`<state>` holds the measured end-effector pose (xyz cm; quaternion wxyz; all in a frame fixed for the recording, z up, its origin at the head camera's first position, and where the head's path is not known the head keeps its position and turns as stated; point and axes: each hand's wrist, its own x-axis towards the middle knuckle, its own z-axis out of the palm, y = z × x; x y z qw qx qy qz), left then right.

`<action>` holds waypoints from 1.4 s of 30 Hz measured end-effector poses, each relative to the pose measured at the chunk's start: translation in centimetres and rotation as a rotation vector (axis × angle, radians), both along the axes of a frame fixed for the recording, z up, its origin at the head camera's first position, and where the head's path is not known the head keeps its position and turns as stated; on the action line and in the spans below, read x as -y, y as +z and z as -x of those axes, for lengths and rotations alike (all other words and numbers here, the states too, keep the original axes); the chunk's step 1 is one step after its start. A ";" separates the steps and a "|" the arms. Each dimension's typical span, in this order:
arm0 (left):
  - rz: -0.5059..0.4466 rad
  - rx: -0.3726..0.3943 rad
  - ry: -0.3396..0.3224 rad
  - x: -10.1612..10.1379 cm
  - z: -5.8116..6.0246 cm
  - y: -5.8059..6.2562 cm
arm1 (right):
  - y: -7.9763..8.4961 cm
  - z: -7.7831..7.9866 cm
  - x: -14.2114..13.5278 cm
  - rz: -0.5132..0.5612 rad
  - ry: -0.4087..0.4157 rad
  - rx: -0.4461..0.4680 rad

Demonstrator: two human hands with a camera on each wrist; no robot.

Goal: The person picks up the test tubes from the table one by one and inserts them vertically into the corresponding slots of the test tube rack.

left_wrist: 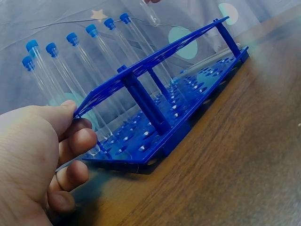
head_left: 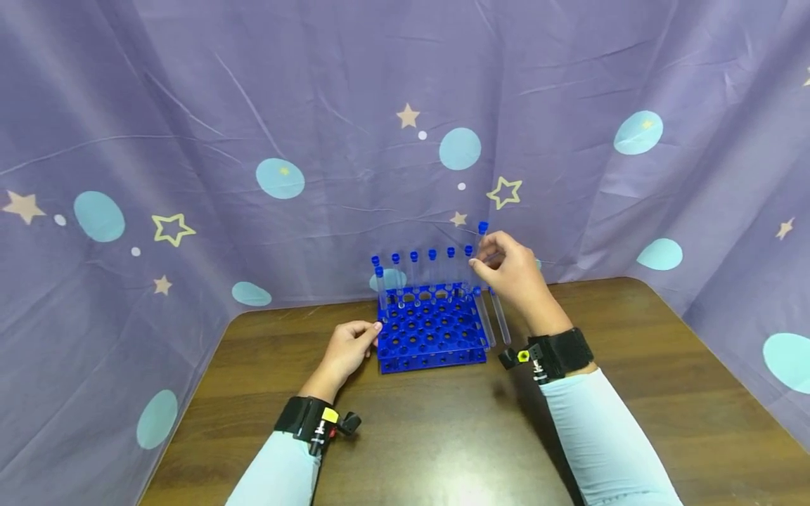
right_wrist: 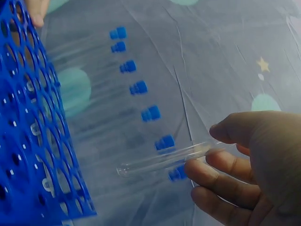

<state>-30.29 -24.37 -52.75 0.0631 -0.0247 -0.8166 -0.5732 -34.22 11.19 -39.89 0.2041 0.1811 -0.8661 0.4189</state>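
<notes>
A blue test tube rack stands on the table. My left hand grips its left edge, thumb on top and a finger below, as the left wrist view shows on the rack's upper plate. My right hand pinches a clear test tube between thumb and fingers, above the rack's back right corner. This tube's blue cap points up, and its rounded lower end hangs free. Several capped test tubes stand upright along the back row, with another capped tube at the left side.
Two test tubes, one nearer tube and one outer tube, lie on the wooden table right of the rack. A purple curtain with stars and dots hangs behind the table.
</notes>
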 end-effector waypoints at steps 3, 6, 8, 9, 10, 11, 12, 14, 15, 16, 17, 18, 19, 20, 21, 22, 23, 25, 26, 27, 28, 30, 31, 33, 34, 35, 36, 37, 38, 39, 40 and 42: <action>0.000 -0.001 0.002 0.1 -0.1 -0.1 | 0.0 -0.3 1.1 -0.001 0.023 0.014; 0.001 0.003 -0.011 0.1 -0.1 -0.1 | -0.2 -0.4 2.1 -0.007 0.039 0.030; 0.005 0.007 -0.015 0.1 -0.2 0.0 | -0.2 -0.4 2.9 -0.010 0.052 0.042; 0.010 0.010 -0.015 0.1 -0.2 0.0 | -0.2 -0.3 3.3 -0.008 0.060 0.045; 0.010 0.011 -0.014 0.1 -0.2 0.0 | -0.2 -0.2 3.8 -0.013 0.066 0.044; 0.011 0.010 -0.013 0.1 -0.2 0.1 | -0.2 -0.1 4.2 -0.019 0.071 0.045; 0.014 0.010 -0.011 0.1 -0.2 0.1 | -0.1 0.0 4.7 -0.020 0.079 0.048; 0.020 0.009 -0.009 0.0 -0.2 0.1 | 0.1 0.1 5.6 -0.019 0.096 0.043; 0.022 0.007 -0.010 0.0 -0.1 0.1 | 0.2 0.1 6.0 -0.019 0.105 0.037; 0.022 0.005 -0.013 0.0 -0.1 0.2 | 0.2 0.1 6.5 -0.024 0.115 0.033; 0.025 0.004 -0.014 -0.1 -0.1 0.2 | 0.3 0.1 6.9 -0.024 0.124 0.028; 0.025 0.002 -0.015 -0.1 -0.1 0.1 | 0.4 0.1 7.3 -0.024 0.134 0.022; 0.024 0.001 -0.015 -0.1 -0.1 0.1 | 0.4 0.1 7.8 -0.027 0.143 0.016; 0.023 0.000 -0.015 -0.1 -0.1 0.1 | 0.5 0.2 8.2 -0.032 0.152 0.011; 0.022 0.000 -0.014 -0.1 -0.1 0.1 | 0.5 0.2 8.6 -0.035 0.159 0.007; 0.019 0.000 -0.013 0.0 -0.1 0.1 | 0.5 0.3 9.0 -0.038 0.163 0.007; 0.016 0.000 -0.011 0.0 -0.1 0.0 | 0.4 0.3 9.3 -0.038 0.167 0.008; 0.008 -0.001 -0.010 0.0 -0.1 0.0 | 0.3 0.5 10.0 -0.037 0.172 0.016; 0.003 -0.002 -0.010 0.0 -0.2 0.1 | 0.1 0.6 10.4 -0.033 0.174 0.022; -0.001 -0.003 -0.010 0.1 -0.2 0.1 | -0.1 0.7 10.7 -0.029 0.176 0.030; -0.005 -0.004 -0.010 0.1 -0.2 0.1 | -0.3 0.8 10.9 -0.027 0.177 0.038; -0.010 -0.009 -0.011 0.1 -0.3 0.1 | -0.8 1.0 11.4 -0.030 0.176 0.044; -0.012 -0.010 -0.011 0.1 -0.3 0.1 | -1.1 1.1 11.6 -0.034 0.177 0.048; -0.009 -0.010 -0.012 0.1 -0.2 0.0 | -1.6 1.2 12.0 -0.050 0.175 0.055; -0.008 -0.009 -0.013 0.2 -0.2 0.0 | -1.8 1.3 12.2 -0.056 0.175 0.057; -0.006 -0.008 -0.015 0.2 -0.2 0.0 | -2.1 1.3 12.4 -0.066 0.173 0.057; -0.006 -0.007 -0.015 0.2 -0.2 0.0 | -2.3 1.4 12.5 -0.073 0.173 0.059; -0.008 -0.004 -0.016 0.2 -0.1 0.0 | -2.5 1.4 12.7 -0.078 0.172 0.063; -0.007 -0.004 -0.017 0.2 -0.1 -0.1 | -2.7 1.5 12.8 -0.083 0.169 0.063; -0.009 -0.004 -0.017 0.2 -0.1 0.0 | -2.8 1.5 12.9 -0.087 0.168 0.066; -0.009 -0.006 -0.017 0.2 -0.1 0.0 | -3.0 1.5 13.0 -0.093 0.165 0.065; -0.012 -0.006 -0.018 0.2 -0.1 0.0 | -3.2 1.6 13.2 -0.108 0.152 0.073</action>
